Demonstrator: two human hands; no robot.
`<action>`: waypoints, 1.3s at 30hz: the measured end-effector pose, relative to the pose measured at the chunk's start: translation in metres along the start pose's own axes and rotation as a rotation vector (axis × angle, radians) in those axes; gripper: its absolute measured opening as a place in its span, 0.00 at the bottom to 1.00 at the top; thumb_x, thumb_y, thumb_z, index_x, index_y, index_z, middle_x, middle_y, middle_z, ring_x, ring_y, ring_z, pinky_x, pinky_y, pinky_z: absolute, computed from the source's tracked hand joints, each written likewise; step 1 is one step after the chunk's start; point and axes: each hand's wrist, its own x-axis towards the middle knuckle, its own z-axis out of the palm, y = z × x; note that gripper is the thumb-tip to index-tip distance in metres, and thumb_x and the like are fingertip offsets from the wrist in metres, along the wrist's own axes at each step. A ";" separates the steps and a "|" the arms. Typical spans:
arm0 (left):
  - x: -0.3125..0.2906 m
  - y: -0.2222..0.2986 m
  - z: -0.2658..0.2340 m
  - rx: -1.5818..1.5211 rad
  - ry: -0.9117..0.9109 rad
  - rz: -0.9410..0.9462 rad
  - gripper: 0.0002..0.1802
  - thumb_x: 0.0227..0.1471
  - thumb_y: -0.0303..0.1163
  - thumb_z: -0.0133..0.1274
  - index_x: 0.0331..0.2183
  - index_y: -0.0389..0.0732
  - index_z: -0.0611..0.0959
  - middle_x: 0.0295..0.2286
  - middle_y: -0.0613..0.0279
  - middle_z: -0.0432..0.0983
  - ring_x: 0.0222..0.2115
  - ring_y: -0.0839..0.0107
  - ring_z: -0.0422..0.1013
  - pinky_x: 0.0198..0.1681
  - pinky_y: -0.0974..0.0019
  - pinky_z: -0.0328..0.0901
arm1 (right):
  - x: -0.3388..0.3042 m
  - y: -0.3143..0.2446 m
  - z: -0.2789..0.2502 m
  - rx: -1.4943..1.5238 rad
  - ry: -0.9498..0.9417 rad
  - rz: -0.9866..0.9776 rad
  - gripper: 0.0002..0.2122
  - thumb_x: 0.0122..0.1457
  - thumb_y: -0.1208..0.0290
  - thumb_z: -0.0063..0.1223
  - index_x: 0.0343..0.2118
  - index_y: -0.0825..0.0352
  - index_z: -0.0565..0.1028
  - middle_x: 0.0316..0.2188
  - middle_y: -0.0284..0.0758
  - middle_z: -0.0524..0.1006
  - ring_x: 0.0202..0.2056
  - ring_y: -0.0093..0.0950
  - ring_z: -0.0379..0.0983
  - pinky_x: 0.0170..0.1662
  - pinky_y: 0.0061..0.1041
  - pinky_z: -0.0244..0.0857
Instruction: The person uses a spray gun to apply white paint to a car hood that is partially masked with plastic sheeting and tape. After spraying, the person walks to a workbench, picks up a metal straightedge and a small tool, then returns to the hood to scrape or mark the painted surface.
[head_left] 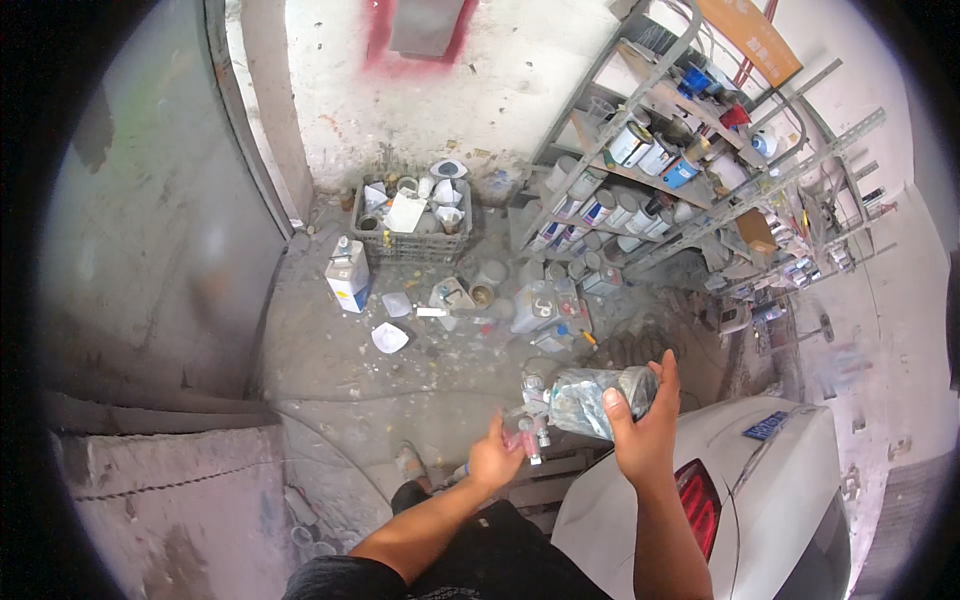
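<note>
In front of me I hold a paint spray gun (535,396) tipped on its side, with a wide, paint-smeared cup (585,402) attached at its right end. My left hand (497,456) is closed round the gun at its handle end, beside small metal fittings. My right hand (645,425) grips the cup's far right end, thumb on the near side and fingers stretched along the edge. Whether the cup holds paint cannot be seen.
A white car (775,490) with a red tail light stands close at my right. Ahead are a metal shelf (665,185) of paint cans, a crate (415,247) full of waste, a white rectangular can (347,275) and a plastic jug (540,308). A hose (340,450) crosses the floor.
</note>
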 end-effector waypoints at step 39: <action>0.087 -0.154 -0.099 -0.214 0.308 -0.332 0.16 0.50 0.27 0.49 0.42 0.34 0.70 0.32 0.60 0.73 0.33 0.66 0.69 0.40 0.68 0.63 | 0.052 0.090 0.112 0.368 -0.507 0.332 0.36 0.54 0.67 0.56 0.62 0.66 0.48 0.60 0.48 0.55 0.62 0.40 0.51 0.61 0.40 0.47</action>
